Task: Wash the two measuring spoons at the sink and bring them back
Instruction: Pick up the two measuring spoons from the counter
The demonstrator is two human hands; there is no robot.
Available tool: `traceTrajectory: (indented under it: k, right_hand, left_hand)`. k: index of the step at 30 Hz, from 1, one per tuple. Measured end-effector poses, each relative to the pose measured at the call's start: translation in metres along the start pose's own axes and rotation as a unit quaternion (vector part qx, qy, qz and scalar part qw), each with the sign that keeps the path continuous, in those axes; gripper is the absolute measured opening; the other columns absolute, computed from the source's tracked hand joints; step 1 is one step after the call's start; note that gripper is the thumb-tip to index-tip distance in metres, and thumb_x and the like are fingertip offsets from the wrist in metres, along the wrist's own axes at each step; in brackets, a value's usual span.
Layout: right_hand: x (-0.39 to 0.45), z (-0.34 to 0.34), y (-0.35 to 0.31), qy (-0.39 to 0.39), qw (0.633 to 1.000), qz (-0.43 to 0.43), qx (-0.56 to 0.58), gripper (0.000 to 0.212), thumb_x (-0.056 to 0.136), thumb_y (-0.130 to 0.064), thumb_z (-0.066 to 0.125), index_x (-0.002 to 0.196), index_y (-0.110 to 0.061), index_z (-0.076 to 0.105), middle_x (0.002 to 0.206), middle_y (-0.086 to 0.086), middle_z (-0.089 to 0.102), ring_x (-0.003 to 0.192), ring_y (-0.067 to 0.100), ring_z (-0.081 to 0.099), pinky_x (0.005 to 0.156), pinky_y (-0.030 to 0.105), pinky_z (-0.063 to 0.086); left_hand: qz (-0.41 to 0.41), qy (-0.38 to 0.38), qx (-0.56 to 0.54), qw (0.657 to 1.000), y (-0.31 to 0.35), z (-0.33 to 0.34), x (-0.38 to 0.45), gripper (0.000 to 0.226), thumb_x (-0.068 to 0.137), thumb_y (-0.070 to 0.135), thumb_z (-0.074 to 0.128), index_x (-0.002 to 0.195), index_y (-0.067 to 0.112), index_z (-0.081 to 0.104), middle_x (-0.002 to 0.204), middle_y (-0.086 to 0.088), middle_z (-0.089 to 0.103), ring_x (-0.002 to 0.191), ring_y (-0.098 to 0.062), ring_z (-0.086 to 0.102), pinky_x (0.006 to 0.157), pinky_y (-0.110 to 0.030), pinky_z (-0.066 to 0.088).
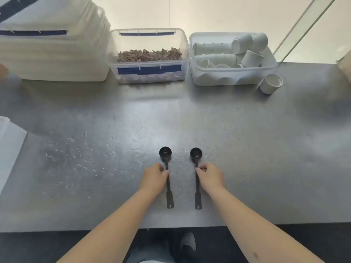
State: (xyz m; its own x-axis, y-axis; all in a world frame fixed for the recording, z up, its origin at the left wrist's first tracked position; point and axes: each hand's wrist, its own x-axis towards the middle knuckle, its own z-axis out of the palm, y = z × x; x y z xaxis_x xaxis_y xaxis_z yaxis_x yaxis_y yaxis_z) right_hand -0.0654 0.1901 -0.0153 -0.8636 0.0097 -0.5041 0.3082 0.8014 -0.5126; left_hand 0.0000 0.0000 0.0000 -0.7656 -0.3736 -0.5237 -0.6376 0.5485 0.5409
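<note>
Two black measuring spoons lie side by side on the steel counter, bowls pointing away from me. My left hand pinches the handle of the left spoon near its middle. My right hand pinches the handle of the right spoon just below the bowl. Both spoons rest flat on the counter. Their handle ends stick out below my fingers.
At the back stand a large white lidded tub, a clear tub of dried flakes and a clear tub of small white cups. One loose white cup lies beside it. Water droplets dot the counter's left. The counter's front edge is near my body.
</note>
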Motion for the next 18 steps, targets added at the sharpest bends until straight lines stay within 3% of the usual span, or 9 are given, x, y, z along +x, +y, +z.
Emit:
traceTrajectory:
  k: [4, 8, 11, 14, 18]
  right_hand:
    - [0.003, -0.004, -0.009, -0.004, 1.0, 0.016, -0.017, 0.01, 0.085, -0.036, 0.061, 0.08, -0.029, 0.065, 0.086, -0.004, 0.068, 0.083, 0.02, 0.061, 0.066, 0.027, 0.04]
    - [0.006, -0.005, -0.013, -0.014, 0.999, 0.021, -0.022, 0.028, 0.085, -0.034, 0.064, 0.059, -0.026, 0.058, 0.064, -0.009, 0.061, 0.071, 0.02, 0.059, 0.061, 0.027, 0.039]
    - [0.01, -0.002, -0.014, -0.031, 0.999, 0.024, -0.009, 0.026, 0.084, -0.031, 0.067, 0.062, -0.017, 0.066, 0.061, -0.001, 0.066, 0.069, 0.022, 0.064, 0.061, 0.027, 0.044]
    - [0.011, 0.001, -0.013, -0.052, 0.998, 0.036, 0.026, 0.025, 0.083, -0.027, 0.07, 0.06, -0.017, 0.067, 0.052, -0.003, 0.064, 0.054, 0.013, 0.061, 0.054, 0.022, 0.043]
    - [0.007, 0.002, -0.014, -0.079, 0.989, 0.061, 0.107, 0.02, 0.085, -0.018, 0.072, 0.065, -0.019, 0.067, 0.056, -0.005, 0.061, 0.035, -0.002, 0.052, 0.039, 0.01, 0.036]
  left_hand:
    - [-0.026, -0.008, -0.021, 0.999, 0.002, -0.008, 0.008, 0.015, 0.089, 0.026, 0.061, 0.093, 0.013, 0.068, 0.082, -0.008, 0.072, 0.084, -0.025, 0.067, 0.074, -0.039, 0.057]
    - [-0.047, -0.033, -0.056, 0.997, -0.002, -0.009, 0.015, 0.013, 0.088, 0.018, 0.062, 0.078, 0.011, 0.067, 0.068, -0.008, 0.071, 0.067, -0.02, 0.071, 0.068, -0.039, 0.061]
    - [-0.064, -0.053, -0.077, 0.994, -0.004, -0.01, 0.02, 0.017, 0.09, 0.016, 0.061, 0.076, 0.007, 0.065, 0.075, -0.008, 0.071, 0.062, -0.016, 0.07, 0.058, -0.031, 0.059]
    - [-0.077, -0.085, -0.101, 0.988, -0.005, -0.014, 0.024, 0.017, 0.092, 0.016, 0.059, 0.08, 0.006, 0.065, 0.08, -0.009, 0.071, 0.062, -0.014, 0.069, 0.047, -0.022, 0.049]
    - [-0.081, -0.131, -0.138, 0.978, -0.006, -0.025, 0.024, 0.017, 0.094, 0.014, 0.056, 0.077, 0.01, 0.059, 0.077, -0.006, 0.068, 0.06, -0.013, 0.064, 0.048, -0.02, 0.047]
